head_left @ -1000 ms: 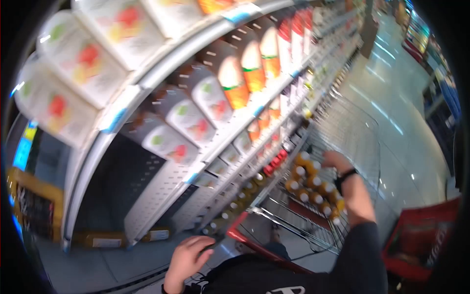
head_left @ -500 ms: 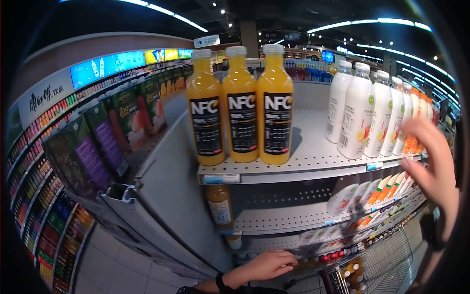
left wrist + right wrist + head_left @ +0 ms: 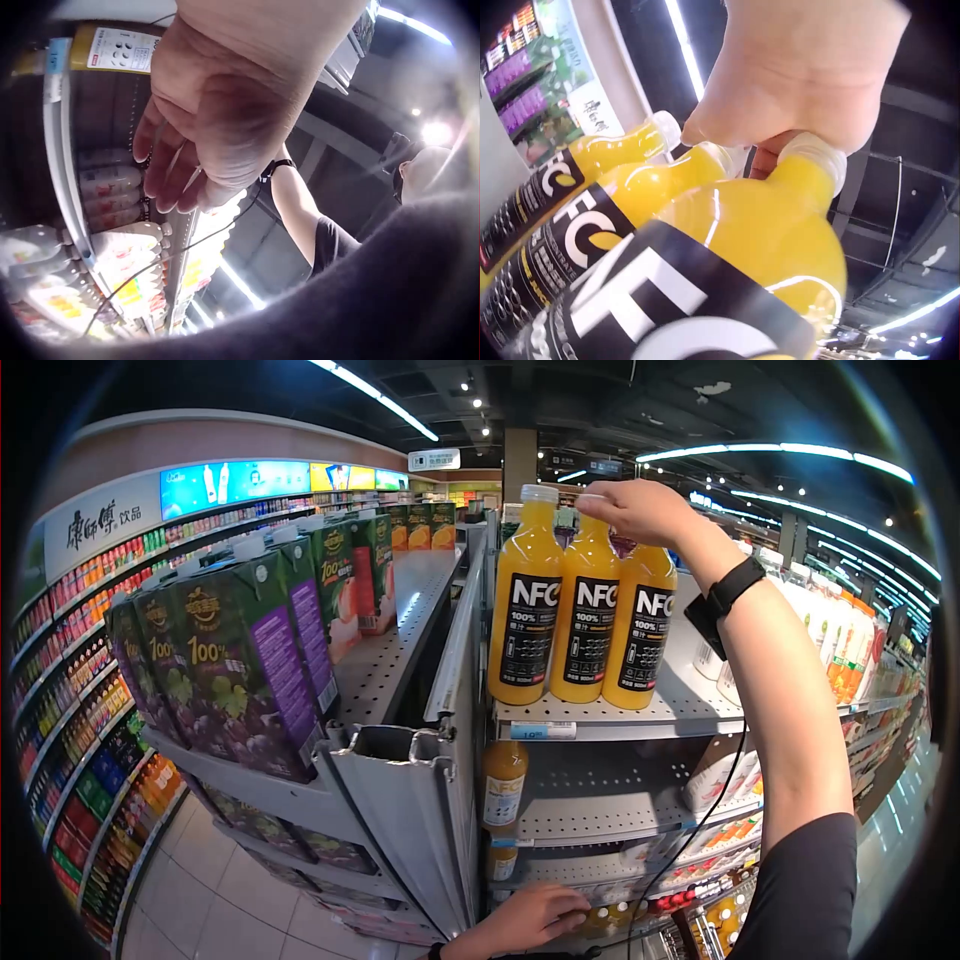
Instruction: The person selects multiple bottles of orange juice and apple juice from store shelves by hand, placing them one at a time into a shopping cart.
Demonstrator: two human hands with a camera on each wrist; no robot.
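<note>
Three orange juice bottles with black NFC labels stand side by side on the top shelf (image 3: 510, 715): the left bottle (image 3: 522, 625), the middle bottle (image 3: 580, 625) and the right bottle (image 3: 640, 630). My right hand (image 3: 645, 510) is over the tops of the middle and right bottles. In the right wrist view its fingers (image 3: 763, 161) curl behind the necks, and the palm covers part of the nearest bottle's cap (image 3: 814, 154). My left hand (image 3: 540, 915) hangs low before the lower shelves, its fingers (image 3: 180, 172) loosely bent with nothing in them.
Juice cartons (image 3: 235, 660) fill the shelf on the left, past a grey metal post (image 3: 395, 760). White bottles (image 3: 800, 610) line the top shelf at right. A thin black cable (image 3: 690, 835) hangs in front. A cart (image 3: 735, 905) holding juice bottles is low at right.
The view has swung from the cart up to the shelf and then closer to its left end. My right hand has moved from the right side onto the juice bottles' tops. The left hand stays low.
</note>
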